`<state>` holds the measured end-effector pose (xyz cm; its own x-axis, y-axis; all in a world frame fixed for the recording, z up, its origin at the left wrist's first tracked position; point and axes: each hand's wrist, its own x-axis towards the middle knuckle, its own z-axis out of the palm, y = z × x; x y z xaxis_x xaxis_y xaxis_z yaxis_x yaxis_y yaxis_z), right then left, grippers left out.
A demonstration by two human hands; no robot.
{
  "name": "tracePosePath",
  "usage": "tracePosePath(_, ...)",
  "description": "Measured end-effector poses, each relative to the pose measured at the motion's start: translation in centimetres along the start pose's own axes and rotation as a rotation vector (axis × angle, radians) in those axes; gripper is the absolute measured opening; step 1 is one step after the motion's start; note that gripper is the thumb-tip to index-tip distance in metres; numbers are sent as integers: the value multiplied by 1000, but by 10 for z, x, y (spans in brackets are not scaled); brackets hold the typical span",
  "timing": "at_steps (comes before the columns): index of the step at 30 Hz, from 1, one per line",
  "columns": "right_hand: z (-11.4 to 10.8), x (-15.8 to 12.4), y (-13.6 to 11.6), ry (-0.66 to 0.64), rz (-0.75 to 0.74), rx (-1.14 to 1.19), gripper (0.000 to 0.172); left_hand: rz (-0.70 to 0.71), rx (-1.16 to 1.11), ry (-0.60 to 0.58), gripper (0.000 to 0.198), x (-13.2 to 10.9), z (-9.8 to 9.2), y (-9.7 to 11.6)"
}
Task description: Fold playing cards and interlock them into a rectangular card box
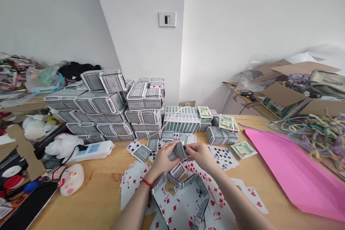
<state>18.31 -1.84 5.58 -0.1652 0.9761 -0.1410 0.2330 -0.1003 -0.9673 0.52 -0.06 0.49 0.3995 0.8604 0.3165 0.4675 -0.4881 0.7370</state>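
Both my hands meet over the table and grip playing cards with grey patterned backs. My left hand (164, 158), a red string at its wrist, closes on the left side of the playing cards (180, 150). From the right, my right hand (198, 152) pinches their edge. Just below stands a heart-shaped frame (205, 187) made of cards, open at the top, with loose cards lying inside it. Spread around and under my forearms are face-up playing cards (129, 185), many of them red suits. How many cards my fingers hold is hidden.
Stacked blocks of folded cards (99, 104) rise at the back left. Card boxes (182, 118) line the back, with a green pack (243, 150) nearer. A power strip (93, 151) and white mouse (72, 179) lie left; pink paper (291, 176) and cardboard boxes (285, 97) right.
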Motion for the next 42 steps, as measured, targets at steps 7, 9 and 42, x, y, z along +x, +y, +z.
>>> tracePosePath(7,4,3,6,36,76,165,34,-2,31,-3,62,0,0,-1)
tracePosePath(9,4,4,8,39,78,189,33,-5,37,-5,63,-1,1,0)
tracePosePath(42,-6,-1,2,-51,75,-18,17,7,91,-14,63,-3,-1,2)
